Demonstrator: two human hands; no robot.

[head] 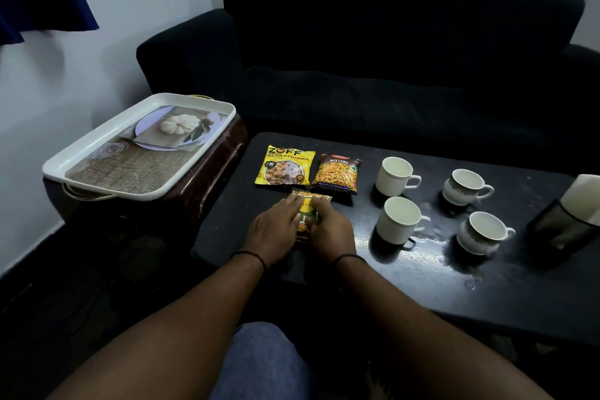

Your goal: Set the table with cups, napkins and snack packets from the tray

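Note:
On the dark coffee table [422,269] lie a yellow snack packet [285,169] and a brown mixture packet [337,174], side by side. In front of them lies a third, green-and-yellow packet [308,204]. My left hand [272,230] and my right hand [331,230] press on it from either side and hide most of it. Several white cups stand to the right, among them a plain cup [394,175] and a patterned cup [464,187]. A dark holder with white napkins [571,214] stands at the far right. The white tray [97,153] rests on a side table at left, with nothing on it.
A black sofa [389,58] runs along the far side of the table. The brown side table [207,178] under the tray touches the coffee table's left end. My knee in blue jeans [263,360] is at the near edge.

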